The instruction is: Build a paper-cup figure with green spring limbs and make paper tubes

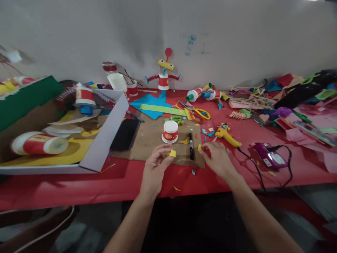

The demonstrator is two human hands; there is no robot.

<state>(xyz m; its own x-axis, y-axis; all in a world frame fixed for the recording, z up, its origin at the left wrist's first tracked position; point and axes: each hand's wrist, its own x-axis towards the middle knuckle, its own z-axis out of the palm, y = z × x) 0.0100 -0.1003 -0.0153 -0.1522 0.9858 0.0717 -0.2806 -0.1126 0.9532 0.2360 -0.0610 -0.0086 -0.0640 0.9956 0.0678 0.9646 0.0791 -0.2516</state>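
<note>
My left hand (158, 165) pinches a small yellow paper piece (172, 153) between thumb and fingers, just in front of an upside-down red-and-white paper cup (170, 132). Another small yellow paper piece (199, 147) sits at the fingertips of my right hand (217, 158), which is closed on it. Between the hands a black marker (191, 146) lies on the cardboard sheet (147, 140). Folded green and yellow paper springs (177, 120) rest behind the cup. A yellow hot glue gun (228, 136) lies beyond my right hand.
At left stands an open box (105, 137) with cup figures and paper. A phone (124, 134) lies beside it. Yellow-handled scissors (198, 111), blue paper (147, 103) and a finished cup figure (163, 81) are behind. A purple power adapter (271, 156) with a cord sits right.
</note>
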